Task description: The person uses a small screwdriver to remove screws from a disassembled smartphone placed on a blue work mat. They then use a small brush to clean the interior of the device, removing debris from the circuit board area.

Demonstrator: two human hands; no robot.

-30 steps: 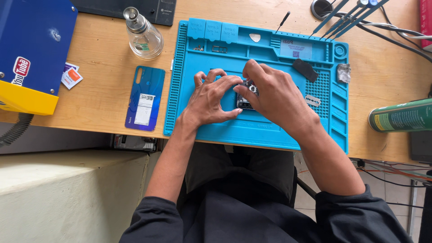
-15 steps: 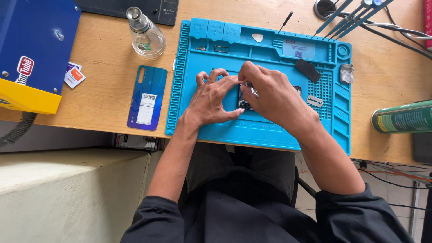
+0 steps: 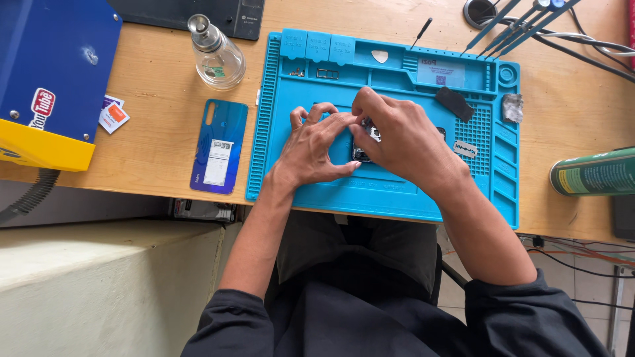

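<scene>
Left hand: left hand [image 3: 316, 149] lay palm-down on the small dark opened phone [image 3: 365, 142], fingers curled over it, thumb stretched beneath its lower edge.
Right hand: right hand [image 3: 400, 142] covered the phone's right side, fingertips bent onto its top; exact grip hidden.
Phone: rested mid-way on the bright blue silicone repair mat [image 3: 370, 192], mostly hidden under both hands.
Left of mat: glossy blue phone back cover [image 3: 219, 145] lay flat on the wooden desk [image 3: 159, 106].
Right edge: green cylindrical spray can [image 3: 592, 172] lay on its side.
Far side: clear glass dispenser bottle [image 3: 215, 53] stood upright; thin screwdriver [image 3: 421, 32] lay at the mat's top edge.
</scene>
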